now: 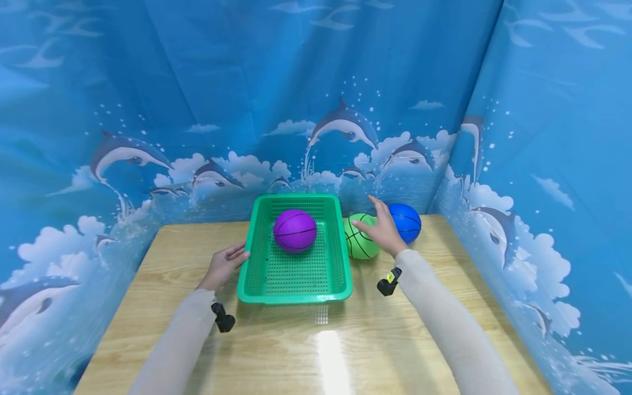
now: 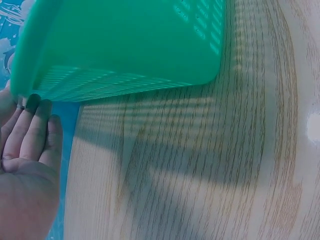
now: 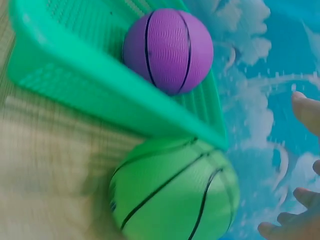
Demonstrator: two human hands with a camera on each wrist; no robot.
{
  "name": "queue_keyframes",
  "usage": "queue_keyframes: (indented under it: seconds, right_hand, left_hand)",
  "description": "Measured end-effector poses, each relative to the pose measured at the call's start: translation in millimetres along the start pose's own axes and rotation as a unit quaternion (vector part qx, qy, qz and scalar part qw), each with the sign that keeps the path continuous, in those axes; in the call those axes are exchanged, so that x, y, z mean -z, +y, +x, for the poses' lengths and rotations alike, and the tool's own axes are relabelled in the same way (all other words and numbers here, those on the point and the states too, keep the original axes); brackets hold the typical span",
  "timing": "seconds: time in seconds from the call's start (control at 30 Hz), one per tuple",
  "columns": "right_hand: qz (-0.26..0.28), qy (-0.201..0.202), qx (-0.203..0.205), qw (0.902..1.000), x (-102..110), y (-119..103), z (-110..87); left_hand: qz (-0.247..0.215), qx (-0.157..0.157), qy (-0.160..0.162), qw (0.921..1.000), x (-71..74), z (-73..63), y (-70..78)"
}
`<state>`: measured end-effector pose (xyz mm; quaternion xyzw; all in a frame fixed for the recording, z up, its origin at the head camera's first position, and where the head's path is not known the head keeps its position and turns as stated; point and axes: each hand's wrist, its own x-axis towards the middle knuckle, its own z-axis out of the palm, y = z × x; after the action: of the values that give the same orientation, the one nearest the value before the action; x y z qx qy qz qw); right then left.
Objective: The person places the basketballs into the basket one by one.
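A green perforated plastic basket (image 1: 296, 299) stands on the table with a purple ball (image 1: 294, 231), lined like a basketball, inside it. At the basket's left rim, my left hand (image 1: 224, 267) holds the edge between thumb and fingers (image 2: 35, 125). Right of the basket sits a light green ball (image 3: 175, 192) with black lines. My right hand (image 1: 382, 227) is over that ball's right side, thumb and fingers spread, holding nothing. A blue ball (image 1: 406, 222) lies just beyond the right hand, partly covered by it.
The wooden table (image 1: 168, 274) runs back to a blue curtain (image 1: 237, 109) printed with dolphins and clouds. Another curtain panel (image 1: 558, 137) borders the right side. Black wrist cameras are strapped to both sleeves.
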<state>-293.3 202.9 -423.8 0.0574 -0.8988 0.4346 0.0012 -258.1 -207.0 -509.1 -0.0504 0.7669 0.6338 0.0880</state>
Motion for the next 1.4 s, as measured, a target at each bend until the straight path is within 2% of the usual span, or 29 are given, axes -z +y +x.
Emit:
queue_keyframes:
  seconds: [0.17, 0.47, 0.63, 0.97, 1.4]
  right_hand:
    - [0.006, -0.008, -0.030, 0.9995, 1, 28, -2.3]
    - [0.014, -0.004, -0.035, 0.9993, -18, 59, -5.3]
    - [0.016, -0.003, -0.029, 0.9995, -27, 66, -4.3]
    - [0.009, 0.025, -0.028, 0.9992, -39, 77, 0.6]
    - [-0.007, 0.053, -0.037, 0.9979, -48, 78, 2.9]
  left_hand:
    - [0.001, 0.003, 0.000, 1.0000, 0.9, 0.4, -0.5]
    - [-0.003, 0.004, -0.002, 1.0000, 1.6, 1.9, -2.7]
    - [-0.002, -0.007, -0.007, 1.0000, 2.2, 0.8, -3.1]
    - [-0.003, -0.004, -0.010, 0.9999, 2.2, 0.3, -4.4]
    - [-0.009, -0.010, -0.017, 0.9998, 1.8, -3.5, -2.0]
